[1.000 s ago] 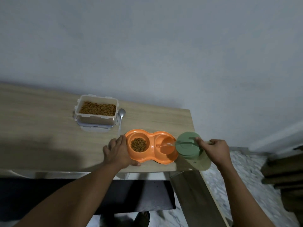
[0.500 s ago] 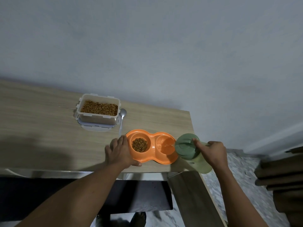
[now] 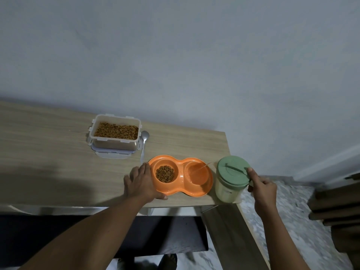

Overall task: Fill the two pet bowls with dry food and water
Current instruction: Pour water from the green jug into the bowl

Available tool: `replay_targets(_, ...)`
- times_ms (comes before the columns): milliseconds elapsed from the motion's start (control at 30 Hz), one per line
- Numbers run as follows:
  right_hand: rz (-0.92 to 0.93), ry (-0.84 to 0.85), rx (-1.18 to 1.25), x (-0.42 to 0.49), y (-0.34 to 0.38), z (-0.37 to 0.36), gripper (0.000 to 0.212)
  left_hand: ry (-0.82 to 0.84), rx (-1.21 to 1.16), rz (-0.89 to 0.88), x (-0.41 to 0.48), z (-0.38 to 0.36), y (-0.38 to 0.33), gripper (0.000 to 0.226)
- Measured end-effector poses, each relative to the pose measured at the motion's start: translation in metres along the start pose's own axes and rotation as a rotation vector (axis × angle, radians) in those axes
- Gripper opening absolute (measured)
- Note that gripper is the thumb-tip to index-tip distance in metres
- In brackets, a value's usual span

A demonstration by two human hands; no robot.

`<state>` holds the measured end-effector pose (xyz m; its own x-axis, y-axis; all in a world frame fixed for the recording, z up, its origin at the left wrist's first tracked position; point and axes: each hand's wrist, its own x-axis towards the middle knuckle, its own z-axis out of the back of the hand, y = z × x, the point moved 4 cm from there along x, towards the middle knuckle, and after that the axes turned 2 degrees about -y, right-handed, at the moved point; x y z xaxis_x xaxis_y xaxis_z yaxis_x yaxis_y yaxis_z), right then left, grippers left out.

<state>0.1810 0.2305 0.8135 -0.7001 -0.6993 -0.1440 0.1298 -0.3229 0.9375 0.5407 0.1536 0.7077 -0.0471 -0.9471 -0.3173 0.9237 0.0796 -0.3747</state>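
A: The right hand (image 3: 263,189) is gripping the jug (image 3: 230,180) by its handle, forefinger lying on the green lid, and a thin stream is running from the spout into the right bowl (image 3: 197,173). The left hand (image 3: 141,181) is lying flat and unclenched against the left end of the feeder (image 3: 180,191), grasping nothing, only steadying it.

B: And the food?

A: Kibble (image 3: 165,173) is sitting in the left bowl, just beside the left fingers. The box (image 3: 115,136) of kibble and the spoon (image 3: 144,144) are lying beyond the left hand, toward the wall.

B: What is making this pour go well?

A: In my judgement, keeping the tilt shallow so the stream is landing inside the bowl, and keeping the left palm pressing so the feeder is not sliding.

B: How is the room around it?

A: The jug is hanging at the table (image 3: 48,162) corner, past the side edge; the feeder is sitting close to the near edge. Open board is lying to the left of the left hand, so any shift is best made that way.
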Motion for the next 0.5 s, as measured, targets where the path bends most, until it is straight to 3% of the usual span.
replay_targets(67, -0.035, -0.042, 0.071, 0.001, -0.005, -0.001, 0.047, -0.001, -0.003, 0.002, 0.001, -0.001, 0.000, 0.153)
replay_targets(167, -0.069, -0.107, 0.162, 0.003, -0.011, -0.004, 0.058, -0.003, -0.005, 0.006, 0.002, -0.002, 0.001, 0.153)
replay_targets(500, -0.196, -0.304, 0.365, 0.027, -0.020, -0.028, 0.046, -0.005, -0.026, -0.016, 0.012, -0.012, 0.008, 0.153)
